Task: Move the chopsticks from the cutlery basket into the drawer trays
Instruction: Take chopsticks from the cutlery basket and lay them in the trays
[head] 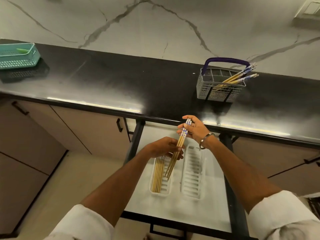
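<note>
A bundle of bamboo chopsticks with blue-patterned tops is held over the open drawer. My right hand pinches the patterned top end; my left hand grips the middle. The tips point down into the left white tray, where several chopsticks lie flat along its left side. The right white tray holds nothing. On the counter at the right stands the grey cutlery basket with a purple handle, several chopsticks leaning out of it.
The black countertop runs across the view, a marble wall behind it. A teal slotted basket sits at its far left. Beige cabinet doors with black handles flank the drawer.
</note>
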